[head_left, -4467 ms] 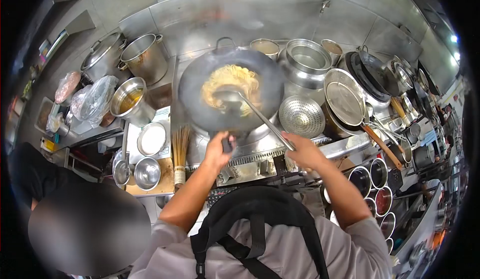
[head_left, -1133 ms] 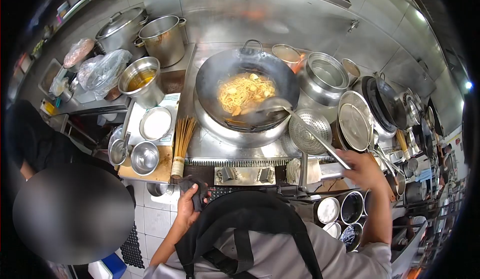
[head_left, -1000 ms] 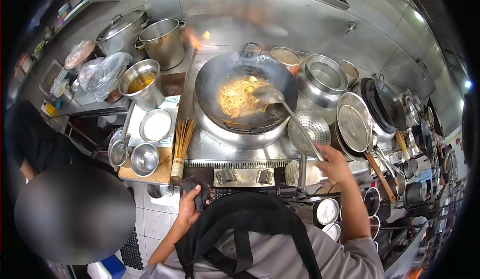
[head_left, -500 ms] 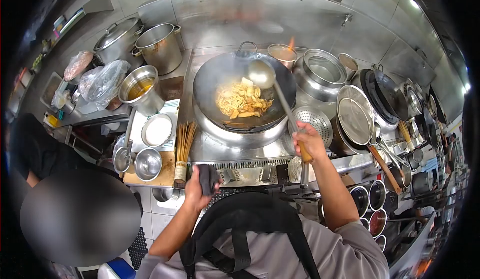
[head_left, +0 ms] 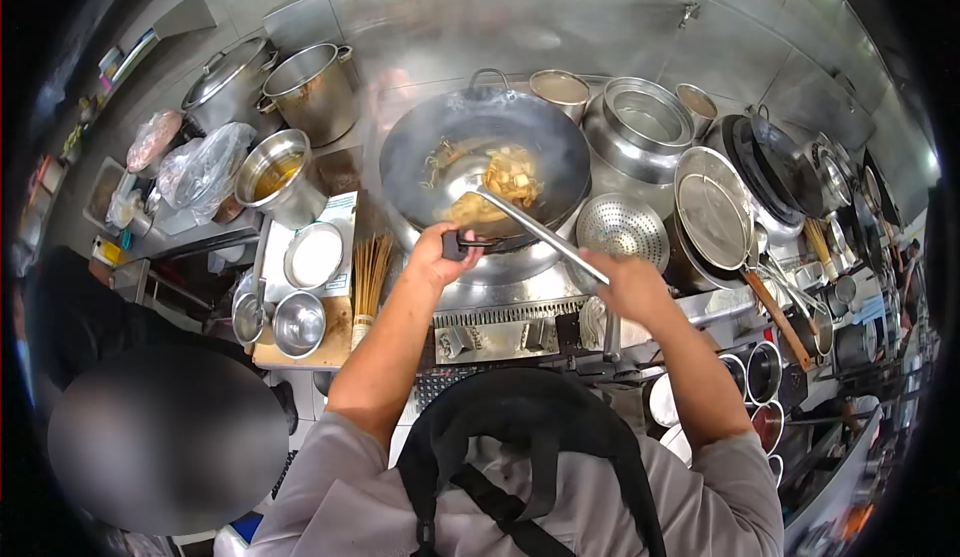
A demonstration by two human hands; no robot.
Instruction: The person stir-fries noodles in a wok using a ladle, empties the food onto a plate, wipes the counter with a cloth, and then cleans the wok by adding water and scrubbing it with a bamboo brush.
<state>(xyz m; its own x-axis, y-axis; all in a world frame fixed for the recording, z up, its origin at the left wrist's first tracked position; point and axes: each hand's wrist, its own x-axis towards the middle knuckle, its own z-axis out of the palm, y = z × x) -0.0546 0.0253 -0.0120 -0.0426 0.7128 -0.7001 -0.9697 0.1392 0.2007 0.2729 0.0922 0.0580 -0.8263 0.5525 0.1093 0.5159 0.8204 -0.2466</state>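
Nearest to the camera were the person's two hands. The left hand had come forward to the near rim of the wok; half a second before, it was held apart from it. Its fingers were gripping a dark cloth at this rim, but I could not tell if the wok's handle was inside the cloth. The fingers of the right hand were closed around the ladle.

Further on, the ladle's bowl had moved from the far side of the wok down to its middle left, among the noodles. These no longer made one heap: a larger part lay right of the bowl, and some strands were left of it. In my judgement, both hands were now working together, one steadying the wok, the other stirring.

Behind the wok, the small flame near the metal container was no longer visible.
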